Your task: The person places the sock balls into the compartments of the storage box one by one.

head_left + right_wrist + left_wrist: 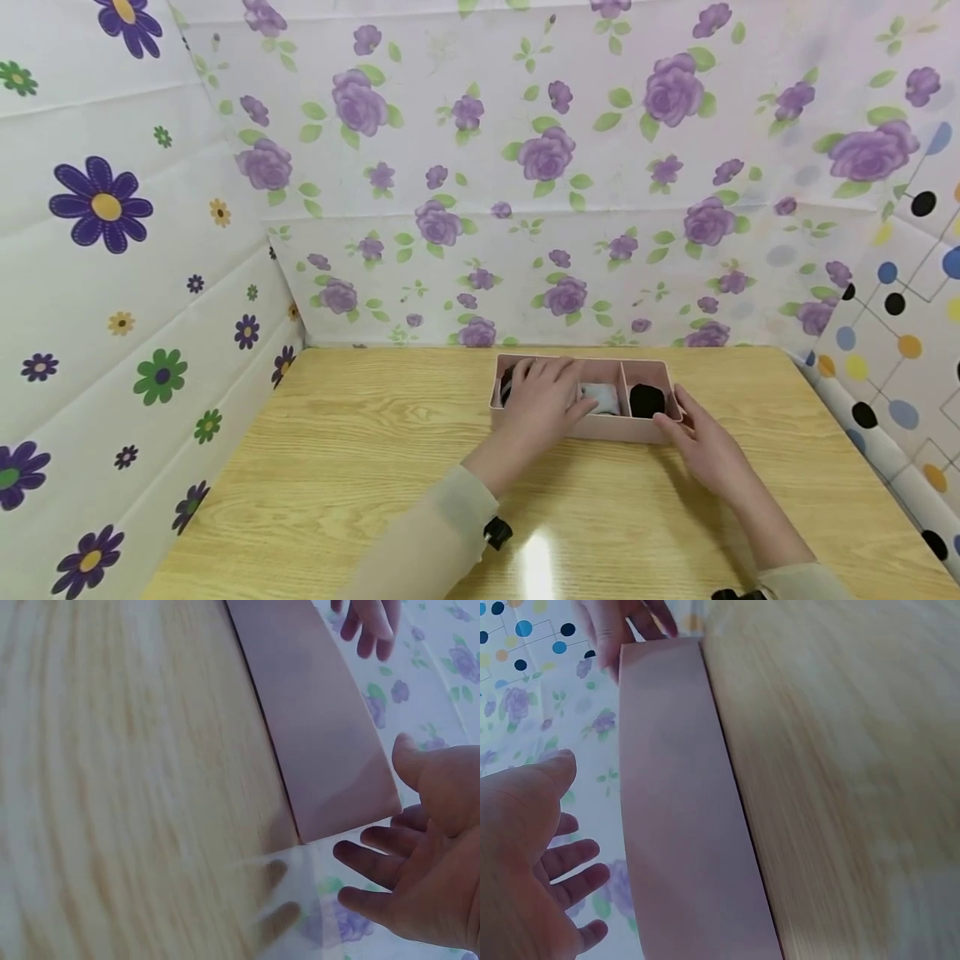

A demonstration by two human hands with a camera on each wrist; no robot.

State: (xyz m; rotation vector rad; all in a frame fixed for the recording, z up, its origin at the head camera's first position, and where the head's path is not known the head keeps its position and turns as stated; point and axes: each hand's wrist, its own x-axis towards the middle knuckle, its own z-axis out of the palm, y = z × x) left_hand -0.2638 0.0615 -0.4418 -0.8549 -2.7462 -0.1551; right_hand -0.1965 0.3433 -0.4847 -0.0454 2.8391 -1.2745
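A pink divided box (607, 428) stands near the table's back edge. Its right compartment holds a black cloth bundle (647, 402); beside that lies a folded light grey-blue cloth (600, 398). Something dark (507, 382) in the left compartment is mostly covered by my left hand (538, 398). That hand hovers over the box's left half, fingers loosely bent, and in the left wrist view nothing shows in its grasp. My right hand (705, 442) is at the box's right end, thumb by the front corner and fingers spread along the side, in the right wrist view too.
The box rests on a wood-grain table (360, 467). A flowered cloth (465, 167) hangs behind it, with a daisy-patterned cloth (187, 333) at the left and a dotted cloth (892, 367) at the right.
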